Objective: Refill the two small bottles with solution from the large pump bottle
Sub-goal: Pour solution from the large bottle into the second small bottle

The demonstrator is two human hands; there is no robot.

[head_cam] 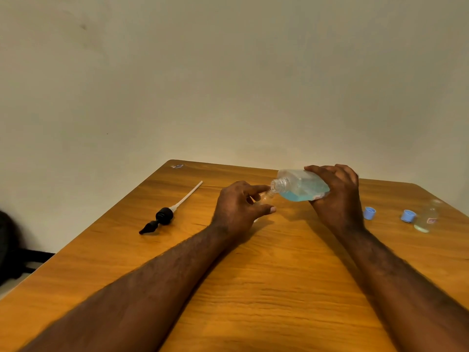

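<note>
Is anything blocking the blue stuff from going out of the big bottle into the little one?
Nothing visible does. The right hand tilts the large bottle, its open neck right at the mouth of the small bottle held in the left hand. The pump lies aside on the table.

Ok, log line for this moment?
right hand: grips tilted large bottle | left hand: holds small bottle at its mouth | pump: lying on table | other small bottle: upright

You can read no text here. Standing small bottle [427, 219], far right: reddish label, blurred. Sticker [177, 166], far left: illegible too.
</note>
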